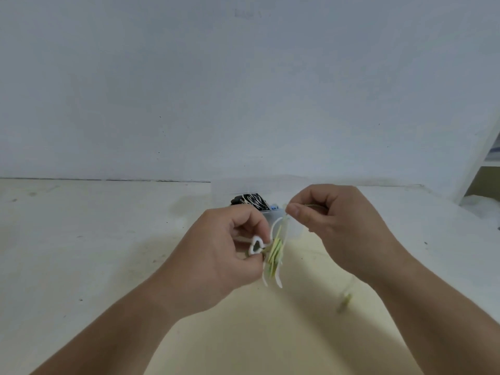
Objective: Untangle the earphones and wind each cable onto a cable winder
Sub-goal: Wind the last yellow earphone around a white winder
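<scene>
Left hand (216, 253): nearest the camera and the lower of the two; its fingers (254, 223) curl round the winder (278, 280) and grip it by its left side.
Right hand (335, 220): higher and a little farther off; thumb and forefinger pinch the cable (274, 255) just above the winder's top, the other fingers curled in.
Cable run: goes down and slightly left from the right-hand pinch into the green turns already on the winder, so the feed comes from above right.
Winder axis: long axis near upright, its white tails pointing down, held above the table (81, 253) and touching nothing else.
Loose end (345, 300): a blurred green piece hangs below the right wrist, well apart from the winder; judged to be the length left to wind.
Next move: likely the right hand carries the strand round the winder while the left holds it steady.
Box (224, 193): clear, behind both hands, with something dark and patterned inside.
</scene>
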